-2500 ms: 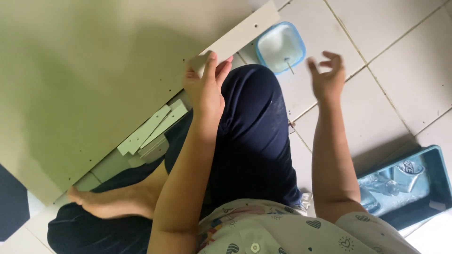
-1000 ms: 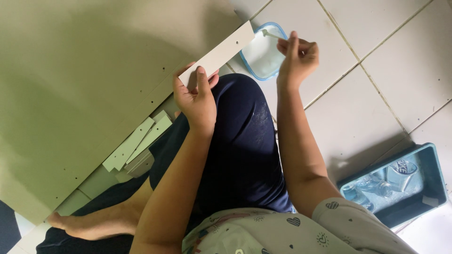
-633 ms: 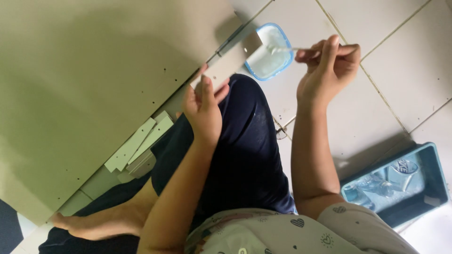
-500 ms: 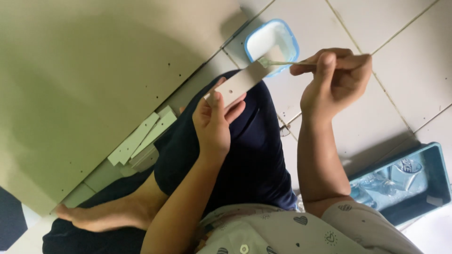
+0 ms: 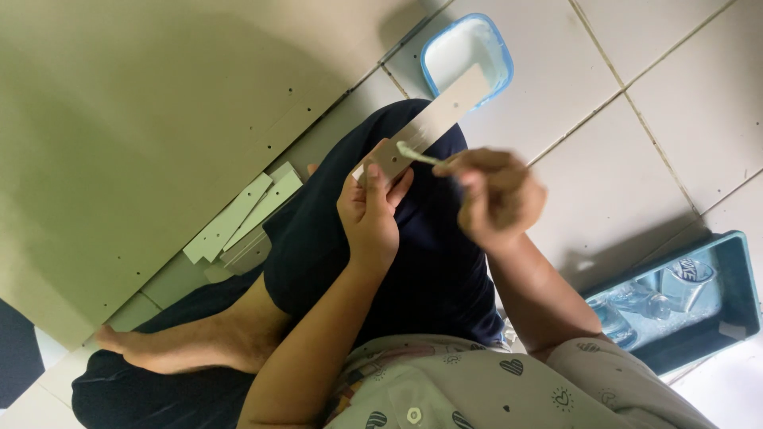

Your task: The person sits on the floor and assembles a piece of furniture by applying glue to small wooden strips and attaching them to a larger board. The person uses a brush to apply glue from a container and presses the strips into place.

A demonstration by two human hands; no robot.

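Strip (image 5: 433, 121) of grey board sits pinched in my left fingers (image 5: 380, 179); my right fingers (image 5: 469, 168) grip a small stick (image 5: 419, 155) (tip whitish), best dabbed lightly near the strip's hole.

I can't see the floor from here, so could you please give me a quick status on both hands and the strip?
Left hand grips pale strip at its lower end. Right hand, blurred, pinches small stick, tip on the strip. Blue-rimmed tub beyond; nothing in between.
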